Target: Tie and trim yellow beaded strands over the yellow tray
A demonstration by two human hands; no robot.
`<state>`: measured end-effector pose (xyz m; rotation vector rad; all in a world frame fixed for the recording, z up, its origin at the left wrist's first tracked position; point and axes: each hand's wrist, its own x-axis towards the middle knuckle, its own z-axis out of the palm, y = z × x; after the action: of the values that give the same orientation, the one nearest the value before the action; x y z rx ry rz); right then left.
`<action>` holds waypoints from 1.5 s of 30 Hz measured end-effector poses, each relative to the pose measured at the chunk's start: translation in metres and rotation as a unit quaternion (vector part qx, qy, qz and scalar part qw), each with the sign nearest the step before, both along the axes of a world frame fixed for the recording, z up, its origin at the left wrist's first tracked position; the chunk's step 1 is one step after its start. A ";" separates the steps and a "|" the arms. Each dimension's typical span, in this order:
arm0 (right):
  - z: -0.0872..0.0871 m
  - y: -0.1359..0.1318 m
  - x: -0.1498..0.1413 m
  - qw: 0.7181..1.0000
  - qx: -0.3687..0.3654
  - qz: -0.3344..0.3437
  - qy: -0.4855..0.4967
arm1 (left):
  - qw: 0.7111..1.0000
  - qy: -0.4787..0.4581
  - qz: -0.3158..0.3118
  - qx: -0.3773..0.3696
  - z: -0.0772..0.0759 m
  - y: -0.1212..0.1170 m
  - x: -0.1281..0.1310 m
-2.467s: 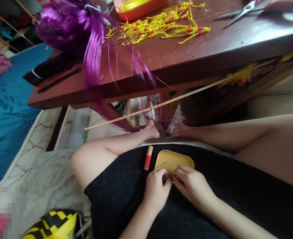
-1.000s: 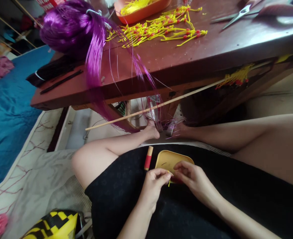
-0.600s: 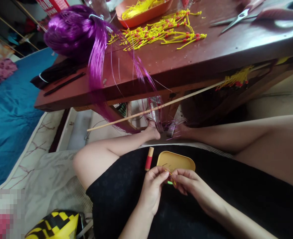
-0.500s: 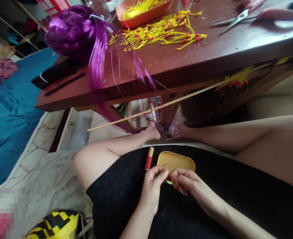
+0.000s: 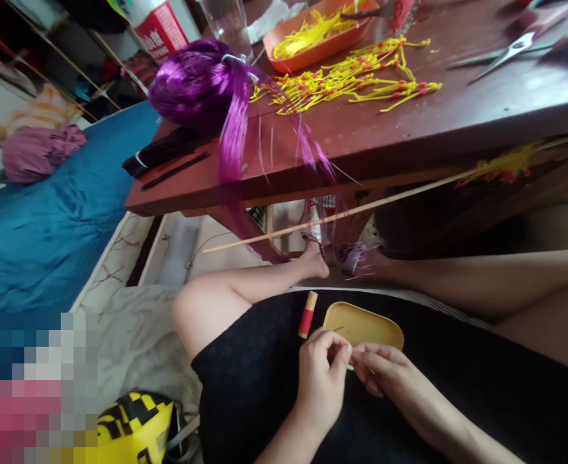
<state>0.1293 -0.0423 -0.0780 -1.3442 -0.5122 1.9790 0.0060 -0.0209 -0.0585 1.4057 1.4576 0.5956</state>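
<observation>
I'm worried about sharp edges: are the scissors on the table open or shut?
Open. The scissors lie with a clear gap between their two blade tips.

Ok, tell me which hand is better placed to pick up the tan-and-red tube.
The left hand, I'd judge: the tube lies just beyond its knuckles, while the right hand is farther away, on the left's other side.

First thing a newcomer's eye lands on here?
Probably the glossy purple bundle on the table's left end, strands spilling over the front edge. Next, the red-beaded yellow cords just right of it. Then the left hand and right hand, fingertips together at the mustard tray's near side, their grip mostly hidden.
</observation>
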 end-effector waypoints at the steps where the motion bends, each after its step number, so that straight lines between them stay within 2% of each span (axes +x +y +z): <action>1: 0.000 0.000 -0.001 1.000 0.002 -0.003 -0.005 | 1.000 0.005 0.000 0.006 0.000 -0.001 0.000; 6: 0.001 0.000 -0.004 0.999 0.014 -0.010 -0.026 | 0.998 0.007 0.049 0.023 -0.005 -0.003 -0.002; 11: 0.001 -0.001 -0.005 0.999 0.011 -0.009 -0.029 | 0.996 -0.013 0.091 0.004 -0.009 -0.003 -0.006; 21: 0.008 0.002 -0.003 0.999 0.032 0.002 -0.017 | 0.999 -0.019 0.048 0.013 0.004 0.001 -0.005; 27: 0.005 0.003 -0.005 0.999 0.032 0.007 -0.036 | 0.998 -0.006 0.052 0.018 0.001 0.001 -0.008; 32: 0.003 0.003 -0.002 0.997 0.049 0.006 -0.061 | 0.998 -0.009 0.054 -0.009 0.001 0.003 -0.010; 37: 0.007 0.004 0.002 0.997 0.024 -0.019 -0.066 | 0.999 -0.013 0.023 -0.033 0.002 0.025 -0.014; 42: -0.001 0.004 0.009 0.996 0.027 -0.047 -0.077 | 0.999 -0.013 0.048 -0.007 0.002 0.056 -0.018; 45: -0.008 0.004 0.010 0.996 0.029 -0.036 -0.070 | 0.997 -0.024 0.067 0.011 0.008 0.062 -0.018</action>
<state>0.1398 -0.0384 -0.0858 -1.4504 -0.5746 1.8074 -0.0118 0.0406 -0.0508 1.3085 1.5191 0.7258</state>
